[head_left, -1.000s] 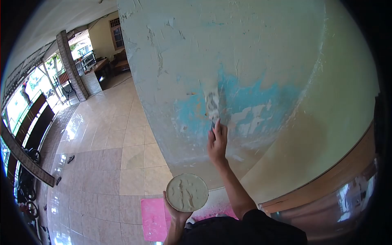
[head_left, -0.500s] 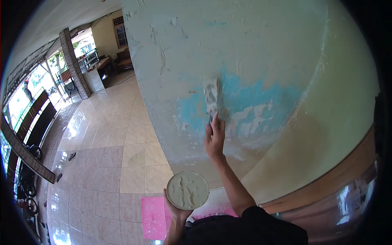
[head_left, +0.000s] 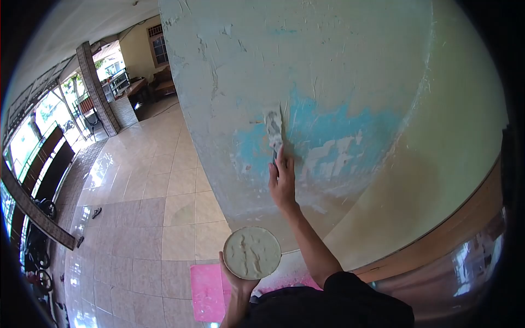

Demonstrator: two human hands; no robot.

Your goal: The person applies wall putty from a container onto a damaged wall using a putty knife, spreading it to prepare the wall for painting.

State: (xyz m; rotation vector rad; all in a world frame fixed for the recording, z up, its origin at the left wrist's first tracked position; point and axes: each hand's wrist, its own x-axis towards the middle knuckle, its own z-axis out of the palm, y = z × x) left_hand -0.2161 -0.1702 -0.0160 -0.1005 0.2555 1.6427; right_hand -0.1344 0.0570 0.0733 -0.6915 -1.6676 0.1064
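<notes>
My right hand (head_left: 283, 183) is wrapped round the handle of a putty knife (head_left: 273, 126), index finger stretched along it. The blade, smeared with pale putty, lies against the wall (head_left: 328, 71), over the left part of a blue patch (head_left: 333, 128). Greyish filler with ridges and scrapes covers the wall around that patch. Low in front of my body, my left hand (head_left: 236, 279) supports a round tub (head_left: 252, 253) from below and the left side. Pale putty with several raised streaks fills its top. Most of the left fingers are hidden under the tub.
A pink sheet (head_left: 206, 306) lies on the tiled floor (head_left: 139, 218) below the tub. To the right runs a brown wooden edge (head_left: 432, 235) along a greenish wall. Sandals (head_left: 97, 212), a pillar (head_left: 98, 87) and a parked motorbike (head_left: 41, 251) are at left.
The putty knife and my right hand have shifted slightly left across the wall. Fresh putty now covers some blue where the blade was. The tub stays in my left hand.
</notes>
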